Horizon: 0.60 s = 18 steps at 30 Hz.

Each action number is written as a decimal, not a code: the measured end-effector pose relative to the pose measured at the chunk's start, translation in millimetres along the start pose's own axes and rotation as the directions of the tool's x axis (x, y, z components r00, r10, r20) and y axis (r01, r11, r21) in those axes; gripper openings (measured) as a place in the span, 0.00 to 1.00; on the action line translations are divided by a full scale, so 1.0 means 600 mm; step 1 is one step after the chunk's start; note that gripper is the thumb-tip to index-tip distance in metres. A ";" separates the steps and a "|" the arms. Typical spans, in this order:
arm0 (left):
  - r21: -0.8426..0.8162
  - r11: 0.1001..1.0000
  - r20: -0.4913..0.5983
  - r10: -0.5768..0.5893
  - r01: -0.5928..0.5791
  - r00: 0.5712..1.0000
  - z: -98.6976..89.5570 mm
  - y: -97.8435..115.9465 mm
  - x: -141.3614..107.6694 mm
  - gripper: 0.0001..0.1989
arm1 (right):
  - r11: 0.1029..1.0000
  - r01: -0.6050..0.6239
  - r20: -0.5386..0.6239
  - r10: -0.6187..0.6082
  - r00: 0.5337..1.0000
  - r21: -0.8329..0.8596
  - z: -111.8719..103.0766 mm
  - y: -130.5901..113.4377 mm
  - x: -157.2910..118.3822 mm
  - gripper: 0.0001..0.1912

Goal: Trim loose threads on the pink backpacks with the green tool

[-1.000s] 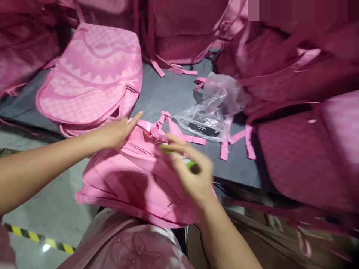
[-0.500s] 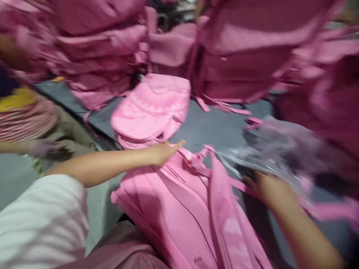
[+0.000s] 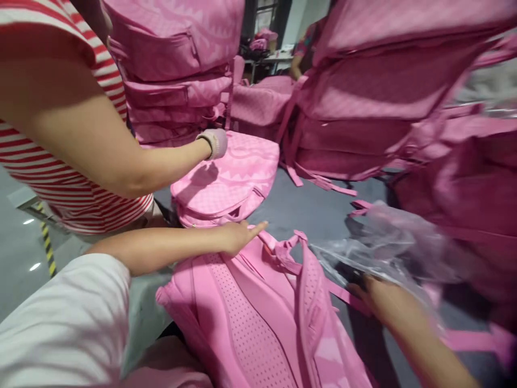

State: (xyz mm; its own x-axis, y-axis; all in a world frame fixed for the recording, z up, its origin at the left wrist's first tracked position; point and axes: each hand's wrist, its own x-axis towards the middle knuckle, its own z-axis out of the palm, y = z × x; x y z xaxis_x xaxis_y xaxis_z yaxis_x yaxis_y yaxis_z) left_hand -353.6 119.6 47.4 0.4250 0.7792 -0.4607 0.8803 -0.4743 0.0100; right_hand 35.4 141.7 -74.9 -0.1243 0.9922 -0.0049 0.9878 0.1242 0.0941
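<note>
A pink backpack (image 3: 258,323) lies in front of me, its perforated back panel and straps facing up. My left hand (image 3: 239,237) rests at its upper edge, one finger stretched out and the others partly hidden. To the right of the backpack, my right hand (image 3: 374,291) is beside a pink strap (image 3: 347,297) and the edge of a clear plastic bag (image 3: 375,242); its fingertips are in shadow, so what they hold is unclear. Beyond my left hand lies another pink backpack (image 3: 238,167) with a wavy pattern.
Stacked pink backpacks stand at the back left (image 3: 173,48) and back right (image 3: 375,91) of the grey table (image 3: 307,205). A person in a red-striped shirt (image 3: 92,199) reaches a gloved hand (image 3: 216,143) over the patterned backpack. Another person is farther back.
The person in stripes has come in from the left, with an arm now over the patterned backpack. The view has shifted slightly; my hands keep nearly the same places.
</note>
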 end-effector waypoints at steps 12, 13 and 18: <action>0.054 0.997 0.000 -0.058 0.058 0.998 0.008 0.012 -0.004 0.59 | 0.995 -0.041 0.040 0.044 0.998 -0.091 -0.036 -0.062 -0.047 0.15; 0.060 0.997 -0.002 -0.054 0.054 0.999 0.008 0.013 -0.005 0.58 | 0.996 -0.038 0.048 0.041 0.998 -0.075 -0.042 -0.059 -0.051 0.15; 0.088 0.996 -0.147 0.017 -0.004 0.989 0.013 0.013 -0.026 0.48 | 0.999 -0.037 -0.029 0.036 0.999 -0.032 -0.089 -0.047 -0.107 0.17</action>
